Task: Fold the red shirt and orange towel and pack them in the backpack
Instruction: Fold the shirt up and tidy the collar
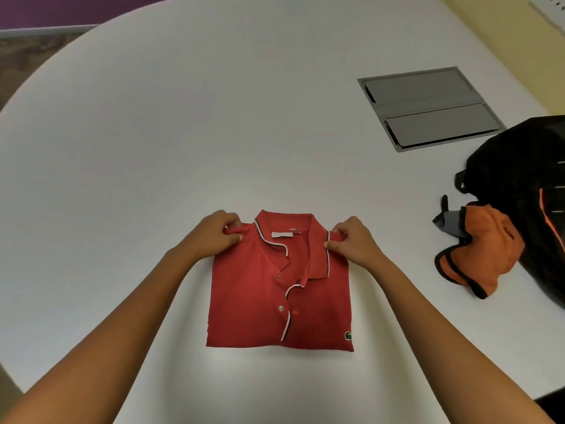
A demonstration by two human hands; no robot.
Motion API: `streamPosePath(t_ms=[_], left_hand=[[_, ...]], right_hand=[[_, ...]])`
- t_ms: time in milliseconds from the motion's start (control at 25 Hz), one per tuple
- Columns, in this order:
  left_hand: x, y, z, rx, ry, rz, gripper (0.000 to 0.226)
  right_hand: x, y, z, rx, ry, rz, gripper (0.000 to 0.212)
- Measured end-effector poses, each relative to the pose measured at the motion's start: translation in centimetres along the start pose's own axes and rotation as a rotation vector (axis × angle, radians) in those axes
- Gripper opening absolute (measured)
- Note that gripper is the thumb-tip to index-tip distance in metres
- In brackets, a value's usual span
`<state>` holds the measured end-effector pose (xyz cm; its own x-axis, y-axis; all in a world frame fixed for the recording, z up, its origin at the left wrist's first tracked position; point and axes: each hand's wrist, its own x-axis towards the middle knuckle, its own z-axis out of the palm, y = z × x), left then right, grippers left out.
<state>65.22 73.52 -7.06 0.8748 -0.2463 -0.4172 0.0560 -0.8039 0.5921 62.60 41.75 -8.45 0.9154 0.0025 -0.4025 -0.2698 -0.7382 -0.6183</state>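
A round white table (214, 117) fills nearly the whole view, its curved far edge set against a purple wall (61, 7) at upper left, a strip of mottled brown floor (27, 53) below that wall, and a pale yellow surface (501, 29) at upper right. Set flush into the tabletop, right of centre, is a grey rectangular cable hatch (428, 108) with two closed flaps. At the right edge lies a black backpack (519, 166) with orange trim, partly cut off by the frame. Touching its near side, a crumpled orange towel (483, 252) with a dark border rests on the table, well apart from the shirt. The red shirt (275, 301), a polo with white-and-dark piping on collar and placket, lies folded into a compact rectangle at centre, collar away from the person, front up, a small green logo (348, 335) at its near right corner. Both bare forearms reach in from the bottom corners. The left hand (214, 234) pinches the shirt's far left shoulder with curled fingers and thumb; the right hand (354, 240) pinches the far right shoulder beside the collar in the same manner.
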Motion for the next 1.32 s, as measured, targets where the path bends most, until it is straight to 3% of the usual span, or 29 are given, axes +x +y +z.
streamPosePath(t_ms=[160, 240, 400, 600, 840, 960, 1160, 1320], left_hand=[[-0.6, 0.2, -2.1, -0.571, -0.263, -0.002, 0.002], [0.3, -0.2, -1.8, -0.727, -0.278, -0.038, 0.008], [2.5, -1.6, 1.3, -0.389, 0.085, -0.088, 0.019], [-0.5, -1.5, 4.5, -0.474, 0.461, -0.195, 0.026], [-10.2, -2.5, 9.4, -0.249, 0.400, -0.280, 0.020], [-12.4, -3.1, 11.9, -0.030, 0.354, -0.198, 0.025], [-12.7, -3.6, 11.8, 0.114, 0.319, -0.102, 0.035], [-13.8, -3.8, 12.2, 0.139, 0.283, -0.115, 0.032]], right_hand=[[-2.0, -0.1, -2.3, 0.537, -0.034, 0.116, 0.015], [-2.4, 0.7, -2.1, 0.666, 0.008, 0.164, 0.017], [-1.9, 2.5, 0.3, 0.529, 0.157, 0.270, 0.027], [-3.3, 4.2, 2.0, 0.563, 0.222, 0.366, 0.036], [-11.1, 4.6, 4.7, 0.492, 0.098, 0.457, 0.036], [-14.4, 4.3, 7.3, 0.328, 0.133, 0.387, 0.027], [-15.1, 4.0, 7.6, 0.253, 0.307, 0.201, 0.019], [-15.9, 5.2, 9.1, 0.111, 0.209, 0.168, 0.031]])
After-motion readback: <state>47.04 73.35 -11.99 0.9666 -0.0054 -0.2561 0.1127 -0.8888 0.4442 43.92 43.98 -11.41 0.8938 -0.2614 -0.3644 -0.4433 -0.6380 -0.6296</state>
